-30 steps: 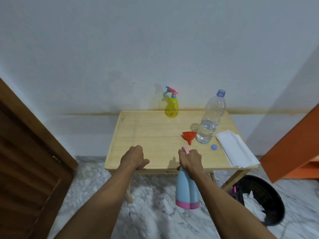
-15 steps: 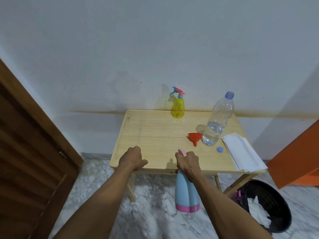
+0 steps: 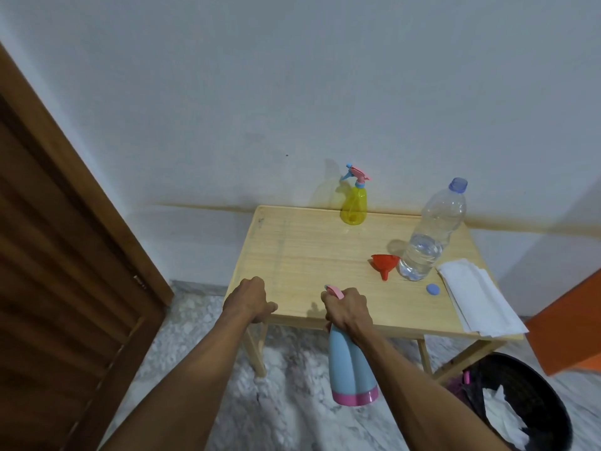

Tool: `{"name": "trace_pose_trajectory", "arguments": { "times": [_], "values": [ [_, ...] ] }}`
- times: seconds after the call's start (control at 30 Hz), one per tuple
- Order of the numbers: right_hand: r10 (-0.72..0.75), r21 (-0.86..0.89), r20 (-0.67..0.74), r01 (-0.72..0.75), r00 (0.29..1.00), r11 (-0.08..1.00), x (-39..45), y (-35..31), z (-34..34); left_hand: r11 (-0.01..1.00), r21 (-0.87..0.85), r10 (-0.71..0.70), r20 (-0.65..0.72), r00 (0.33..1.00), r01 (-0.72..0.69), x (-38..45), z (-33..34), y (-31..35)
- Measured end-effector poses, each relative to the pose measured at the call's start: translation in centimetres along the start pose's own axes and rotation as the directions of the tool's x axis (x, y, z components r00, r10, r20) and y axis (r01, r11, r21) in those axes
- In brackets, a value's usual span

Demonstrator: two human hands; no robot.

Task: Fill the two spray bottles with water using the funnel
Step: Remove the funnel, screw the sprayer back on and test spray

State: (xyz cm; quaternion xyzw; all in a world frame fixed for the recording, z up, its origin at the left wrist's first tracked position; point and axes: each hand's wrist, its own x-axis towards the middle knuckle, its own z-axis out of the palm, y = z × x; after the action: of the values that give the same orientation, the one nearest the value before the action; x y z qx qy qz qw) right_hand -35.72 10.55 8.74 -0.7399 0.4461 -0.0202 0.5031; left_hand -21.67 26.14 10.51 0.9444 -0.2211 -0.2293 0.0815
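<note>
My right hand (image 3: 346, 309) grips the pink spray head of a light blue spray bottle (image 3: 351, 366) with a pink base, which hangs in front of the table's near edge. My left hand (image 3: 250, 299) is closed in a fist at the near left edge of the wooden table (image 3: 302, 252), holding nothing I can see. A yellow spray bottle (image 3: 353, 206) with a pink and blue head stands at the back by the wall. A red funnel (image 3: 385, 263) lies beside a clear water bottle (image 3: 429, 236), partly filled. A blue cap (image 3: 433, 289) lies near it.
White folded paper towels (image 3: 478, 297) lie on the table's right side. A black bin (image 3: 520, 402) with crumpled paper stands on the marble floor at lower right. A brown wooden door (image 3: 58, 288) is at left, an orange panel (image 3: 569, 323) at right.
The view has shifted so the table sits further right in the frame. Both hands keep the same pose at the table's near edge, the blue bottle still hanging from my right hand.
</note>
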Motion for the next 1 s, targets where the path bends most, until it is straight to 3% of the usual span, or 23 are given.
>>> {"name": "trace_pose_trajectory", "arguments": {
  "times": [0.2,0.37,0.57,0.67,0.8,1.0],
  "values": [
    [-0.078,0.083,-0.044,0.081,0.996,0.993,-0.7,-0.6,-1.1,0.998,-0.054,0.036,0.01,0.999,-0.035,-0.1,0.5,1.2],
    [-0.236,0.186,-0.168,0.265,0.957,0.946,-1.4,-1.9,-5.8,0.954,-0.233,0.195,0.007,0.981,-0.188,0.1,1.7,5.9],
    [-0.385,0.255,-0.35,0.482,0.854,0.838,-1.7,-2.8,-12.8,0.765,-0.506,0.481,0.036,0.876,-0.399,-1.3,3.5,14.4],
    [-0.432,0.271,-0.392,0.551,0.812,0.79,-1.3,-3.0,-15.4,0.631,-0.619,0.56,-0.053,0.827,-0.467,-2.3,4.5,18.1],
    [-0.472,0.309,-0.367,0.583,0.802,0.752,-0.9,-3.3,-17.5,0.542,-0.7,0.504,-0.173,0.846,-0.465,-2.7,5.5,20.3],
    [-0.543,0.325,-0.22,0.586,0.81,0.742,0.9,-4.0,-16.4,0.548,-0.702,0.37,-0.284,0.884,-0.455,-2.2,5.3,19.0]
  ]
}}
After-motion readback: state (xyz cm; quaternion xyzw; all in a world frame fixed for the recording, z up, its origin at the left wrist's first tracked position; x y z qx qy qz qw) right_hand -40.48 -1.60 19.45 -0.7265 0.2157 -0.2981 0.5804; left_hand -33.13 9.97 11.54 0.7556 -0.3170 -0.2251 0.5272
